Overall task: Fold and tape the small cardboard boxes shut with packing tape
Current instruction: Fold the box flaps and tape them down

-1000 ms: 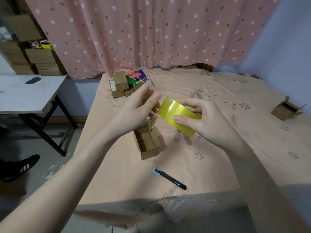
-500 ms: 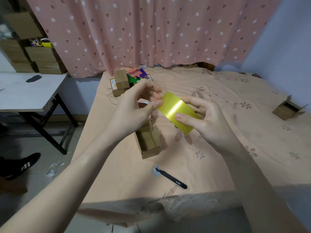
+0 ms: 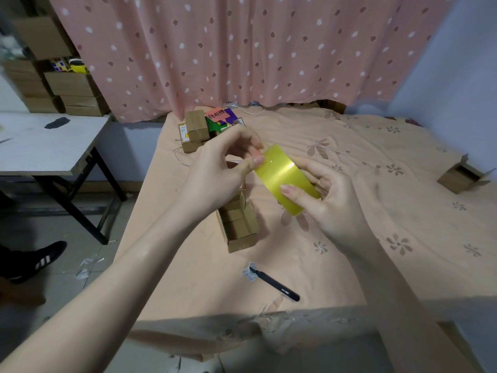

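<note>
A yellow roll of packing tape [image 3: 285,176] hangs above the bed, and my right hand [image 3: 330,200] grips it with the thumb across its front. At the roll's upper left edge my left hand [image 3: 228,168] pinches the tape between thumb and fingers. Below both hands a small open cardboard box [image 3: 239,227] lies on the peach bedsheet [image 3: 376,238], its flaps unfolded. My left hand hides the box's far end.
A black utility knife [image 3: 271,281] lies near the bed's front edge. Small boxes and coloured packs [image 3: 199,130] are piled at the far left corner. Another open box [image 3: 460,176] sits far right. A grey folding table [image 3: 45,146] stands left, stacked cartons [image 3: 72,90] behind it.
Both hands have stayed together on the tape roll, which has turned slightly. My left thumb has slid down onto the roll's edge.
</note>
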`<state>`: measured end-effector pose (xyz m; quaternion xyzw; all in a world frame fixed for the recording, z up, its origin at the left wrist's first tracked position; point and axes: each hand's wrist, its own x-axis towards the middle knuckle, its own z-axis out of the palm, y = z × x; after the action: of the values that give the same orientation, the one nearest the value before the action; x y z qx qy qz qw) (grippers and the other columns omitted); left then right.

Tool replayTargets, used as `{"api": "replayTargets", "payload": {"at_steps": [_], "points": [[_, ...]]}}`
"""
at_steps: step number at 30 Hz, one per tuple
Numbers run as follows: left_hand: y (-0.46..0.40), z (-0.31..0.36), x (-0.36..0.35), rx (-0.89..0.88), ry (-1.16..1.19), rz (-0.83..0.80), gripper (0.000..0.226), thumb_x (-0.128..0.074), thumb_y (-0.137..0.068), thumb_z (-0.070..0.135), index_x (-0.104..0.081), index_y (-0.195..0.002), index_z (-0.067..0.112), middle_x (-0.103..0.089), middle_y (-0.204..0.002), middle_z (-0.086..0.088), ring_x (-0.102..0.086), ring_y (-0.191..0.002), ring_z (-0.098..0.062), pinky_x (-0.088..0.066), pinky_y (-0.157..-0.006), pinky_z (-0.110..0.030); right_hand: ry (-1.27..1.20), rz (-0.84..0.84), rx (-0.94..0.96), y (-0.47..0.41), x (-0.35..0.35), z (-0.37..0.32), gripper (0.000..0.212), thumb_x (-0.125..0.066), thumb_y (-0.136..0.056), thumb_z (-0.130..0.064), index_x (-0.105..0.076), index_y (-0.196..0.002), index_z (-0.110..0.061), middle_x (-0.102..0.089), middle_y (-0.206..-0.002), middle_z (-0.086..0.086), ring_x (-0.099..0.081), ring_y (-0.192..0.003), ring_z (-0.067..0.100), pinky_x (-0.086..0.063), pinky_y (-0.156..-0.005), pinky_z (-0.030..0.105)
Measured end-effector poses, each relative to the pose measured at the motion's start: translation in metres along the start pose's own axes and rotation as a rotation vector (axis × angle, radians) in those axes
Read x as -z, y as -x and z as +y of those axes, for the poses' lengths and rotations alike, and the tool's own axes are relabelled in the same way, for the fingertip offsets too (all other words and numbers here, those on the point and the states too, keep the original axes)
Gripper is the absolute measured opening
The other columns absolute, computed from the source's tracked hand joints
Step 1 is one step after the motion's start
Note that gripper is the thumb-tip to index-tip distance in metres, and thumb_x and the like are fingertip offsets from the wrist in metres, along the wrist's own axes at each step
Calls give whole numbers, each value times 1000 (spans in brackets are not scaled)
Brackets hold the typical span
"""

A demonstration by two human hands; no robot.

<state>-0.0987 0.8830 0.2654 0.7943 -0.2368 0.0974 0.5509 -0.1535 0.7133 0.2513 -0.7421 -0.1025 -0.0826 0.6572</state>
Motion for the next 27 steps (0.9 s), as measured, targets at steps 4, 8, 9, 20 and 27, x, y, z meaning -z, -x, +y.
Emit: {"api": "replayTargets", "payload": {"at_steps": [4,8,9,20,27], "points": [[3,2,-2,-10,-38,38,13,-65,-86,6,-60,-94,15,-60,-82,4,-59,-80,-12,-48,-69,-27,31,27,12,1,-3,0,39,-64,-86,4,-59,-124,-3,-67,-86,-3,-62,-61,2,-42,-54,7],[4,3,-1,-6,-67,9,17,-64,-86,4,-59,-96,18,-57,-79,6,-56,-75,-10,-47,-67,-24,72,54,16,5,-6,2,44,-66,-85,0,-58,-127,-4,-66,-96,4,-60,-69,4,-39,-55,4],[3,3,0,2,-60,-6,18,-63,-87,4,-59,-96,18,-56,-79,5,-54,-73,-9,-45,-64,-19,78,61,17,5,-6,2,44,-67,-85,0,-57,-128,-4,-66,-98,6,-59,-71,6,-39,-56,4],[-1,9,5,-70,-223,77,5,-69,-84,21,-69,-79,22,-60,-85,7,-50,-78,-5,-35,-67,-10,241,107,-7,4,-8,1,51,-71,-82,-10,-49,-125,-26,-72,-79,3,-68,-72,22,-55,-74,45],[16,22,-1,-394,-615,142,11,-69,-83,30,-74,-79,21,-56,-102,-3,-45,-98,-25,-39,-78,-47,210,134,49,4,-15,7,51,-64,-76,-18,-46,-113,-49,-68,-86,3,-69,-79,26,-57,-72,52]]}}
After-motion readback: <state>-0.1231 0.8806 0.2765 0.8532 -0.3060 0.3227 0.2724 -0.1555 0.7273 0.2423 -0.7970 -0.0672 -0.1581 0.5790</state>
